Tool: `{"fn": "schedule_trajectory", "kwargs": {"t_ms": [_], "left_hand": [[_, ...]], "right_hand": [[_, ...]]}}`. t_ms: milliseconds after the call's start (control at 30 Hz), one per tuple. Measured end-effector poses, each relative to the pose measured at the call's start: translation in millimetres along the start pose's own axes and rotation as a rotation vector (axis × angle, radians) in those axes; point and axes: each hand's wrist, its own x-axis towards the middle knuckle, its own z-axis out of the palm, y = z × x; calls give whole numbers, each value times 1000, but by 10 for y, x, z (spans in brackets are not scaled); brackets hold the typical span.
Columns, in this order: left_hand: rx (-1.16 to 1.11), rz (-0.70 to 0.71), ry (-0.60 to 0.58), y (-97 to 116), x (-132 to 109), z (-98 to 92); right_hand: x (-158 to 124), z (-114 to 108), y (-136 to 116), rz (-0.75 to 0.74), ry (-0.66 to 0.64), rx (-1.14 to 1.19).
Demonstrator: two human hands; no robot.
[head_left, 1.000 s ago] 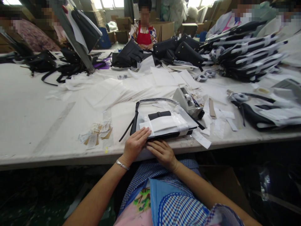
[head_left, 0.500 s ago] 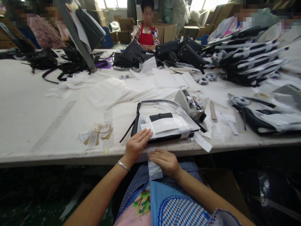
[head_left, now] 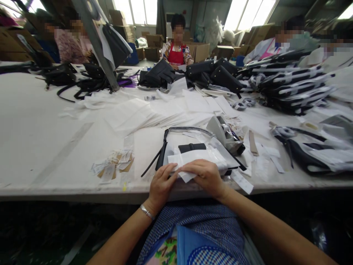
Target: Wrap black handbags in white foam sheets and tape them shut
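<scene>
A black bag (head_left: 160, 159) lies on its side near the table's front edge, with white wrapping (head_left: 202, 156) and a small black piece (head_left: 192, 148) on top. My left hand (head_left: 162, 184), with a silver bracelet at the wrist, has its fingers pressed together at the wrapping's front left corner. Beside it my right hand (head_left: 205, 176) holds a white strip (head_left: 188, 176), which hangs below its fingers at the bag's front edge. The fingertips of both hands nearly meet. What my left fingers pinch is too small to make out.
A grey tape dispenser (head_left: 224, 134) stands just behind the bag's right side. Paper tags (head_left: 114, 163) lie to the left. White sheets (head_left: 154, 112) and black bags (head_left: 157, 73) are farther back; another bag (head_left: 306, 158) is right. A person in a red apron (head_left: 176, 55) sits opposite.
My right hand has risen from below the table edge to the bag's front, bringing the white strip up. My left fingers have bent from lying flat. The whole view has shifted slightly.
</scene>
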Motion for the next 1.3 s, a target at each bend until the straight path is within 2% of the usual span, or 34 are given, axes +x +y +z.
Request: {"fn": "schedule_trajectory", "kwargs": {"t_ms": [100, 167, 400, 533, 633, 733, 833, 933, 1033, 1133, 1200, 1300], "left_hand": [[-7, -42, 61, 39, 12, -2], [-58, -49, 94, 41, 16, 0], [-217, -125, 90, -10, 5, -7], [-171, -111, 80, -19, 12, -10], [-80, -52, 57, -25, 26, -24], [-39, -10, -18, -25, 48, -54], [-31, -34, -105, -5, 67, -74], [-36, -74, -121, 23, 67, -67], [-49, -84, -111, 33, 51, -45], [-53, -78, -85, 15, 32, -25], [-52, -60, -69, -8, 24, -12], [-42, -31, -49, -39, 20, 4]], "right_hand": [[196, 68, 159, 144, -31, -38], [292, 131, 244, 189, -78, -37], [484, 252, 462, 202, -221, -83], [531, 292, 527, 237, -299, -78], [564, 310, 540, 316, -311, -92], [620, 323, 556, 377, -336, -109], [677, 346, 588, 404, -347, -119], [675, 326, 607, 387, -282, -121], [566, 127, 632, 299, -166, -55], [380, -335, 754, 301, 15, -89], [257, -742, 913, 462, 152, -164], [137, -1281, 1225, 904, 247, -90]]}}
